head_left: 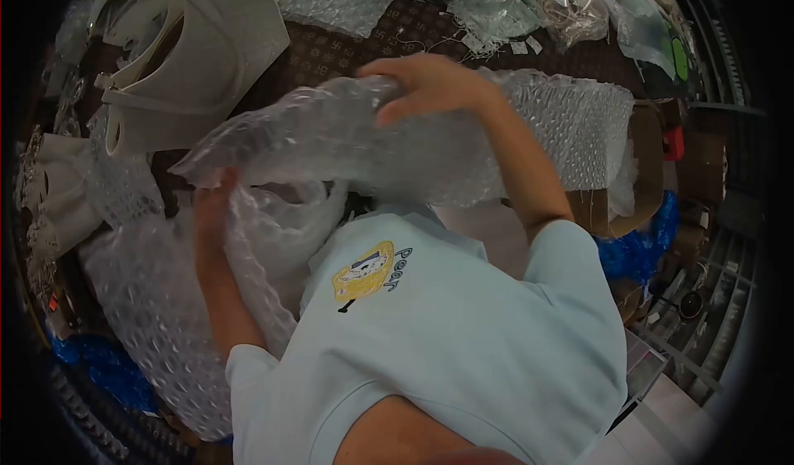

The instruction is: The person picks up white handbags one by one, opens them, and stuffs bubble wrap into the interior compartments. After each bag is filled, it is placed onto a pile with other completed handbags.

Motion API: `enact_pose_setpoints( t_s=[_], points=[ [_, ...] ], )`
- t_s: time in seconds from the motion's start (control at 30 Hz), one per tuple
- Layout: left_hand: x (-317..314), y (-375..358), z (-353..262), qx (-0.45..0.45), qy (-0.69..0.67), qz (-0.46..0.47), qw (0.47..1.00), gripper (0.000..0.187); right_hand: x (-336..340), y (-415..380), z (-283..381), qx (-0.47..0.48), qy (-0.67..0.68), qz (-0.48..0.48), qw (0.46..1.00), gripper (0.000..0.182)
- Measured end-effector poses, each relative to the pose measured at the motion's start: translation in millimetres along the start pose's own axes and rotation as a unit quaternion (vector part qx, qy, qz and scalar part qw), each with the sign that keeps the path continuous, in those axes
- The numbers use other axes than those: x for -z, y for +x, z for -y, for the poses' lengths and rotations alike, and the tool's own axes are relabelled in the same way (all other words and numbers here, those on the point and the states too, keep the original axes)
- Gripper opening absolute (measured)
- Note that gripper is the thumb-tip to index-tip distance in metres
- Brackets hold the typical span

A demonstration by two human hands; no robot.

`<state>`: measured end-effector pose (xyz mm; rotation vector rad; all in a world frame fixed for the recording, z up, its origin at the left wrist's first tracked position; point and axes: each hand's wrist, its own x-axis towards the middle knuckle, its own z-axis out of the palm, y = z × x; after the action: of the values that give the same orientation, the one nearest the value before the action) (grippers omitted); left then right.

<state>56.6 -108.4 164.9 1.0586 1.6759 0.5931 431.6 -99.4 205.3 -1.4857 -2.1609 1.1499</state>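
A long sheet of clear bubble wrap (306,138) is stretched across in front of my body. My left hand (217,196) holds its lower left part, the fingertips partly covered by the plastic. Over the sheet's upper edge, my right hand (434,84) has thumb and fingers spread apart, slightly blurred. More bubble wrap (571,113) extends to the right past my forearm. Another wide length of bubble wrap (165,308) hangs down on the left beside my arm.
A cream handbag (190,68) sits on the dark patterned table at the upper left. Beyond are a small bubble wrap piece (335,2) and crumpled plastic bags (529,6). A cardboard box (645,167) and blue plastic (637,246) are on the right.
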Motion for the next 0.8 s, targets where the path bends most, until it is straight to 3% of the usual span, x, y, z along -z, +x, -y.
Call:
enact_pose_setpoints(
  t_s=[0.03,0.07,0.17,0.23,0.3,0.33,0.4,0.43,0.5,0.6,0.67,0.73,0.8],
  points=[
    [21,10,9,0.003,0.000,-0.005,1.000,0.041,17,-16,-27,-0.090,-0.049,0.047,0.994,0.061],
    [45,21,21,0.048,-0.032,-0.018,0.998,0.045,17,-31,-75,-0.101,0.007,0.002,0.995,0.055],
    [94,35,51,0.123,-0.134,-0.035,0.983,0.052,28,-57,-113,-0.132,-0.080,0.003,0.988,0.041],
    [117,40,70,0.147,-0.206,-0.044,0.966,0.054,27,-56,-114,-0.214,0.069,0.006,0.974,0.030],
    [135,40,87,0.030,-0.004,-0.106,0.994,0.056,18,-46,-103,-0.195,0.090,0.001,0.977,0.028],
    [128,25,68,0.029,-0.002,-0.111,0.993,0.056,14,-40,-96,-0.183,0.107,-0.010,0.977,0.027],
    [82,-28,-8,-0.136,0.194,-0.176,0.955,0.065,15,-32,-87,-0.158,0.065,-0.015,0.985,0.029],
    [69,-51,-35,-0.133,0.128,-0.030,0.982,0.072,14,-29,-83,-0.137,0.020,-0.014,0.990,0.032],
    [23,-98,-83,-0.169,0.091,0.161,0.968,0.082,7,-22,-71,-0.094,0.030,-0.014,0.995,0.034],
    [-73,-96,-100,-0.423,0.208,0.133,0.872,0.080,-8,-12,-25,0.003,0.051,-0.003,0.999,0.036],
    [-112,-62,-95,-0.423,0.182,0.160,0.873,0.066,-10,-12,5,0.052,0.054,0.016,0.997,0.034],
    [-128,-30,-90,-0.405,0.255,0.239,0.845,0.042,-12,-16,20,0.117,-0.010,0.001,0.993,0.027],
    [-129,-28,-84,-0.390,0.311,0.240,0.833,0.033,-18,-16,13,0.096,-0.020,-0.015,0.995,0.023]
  ],
)
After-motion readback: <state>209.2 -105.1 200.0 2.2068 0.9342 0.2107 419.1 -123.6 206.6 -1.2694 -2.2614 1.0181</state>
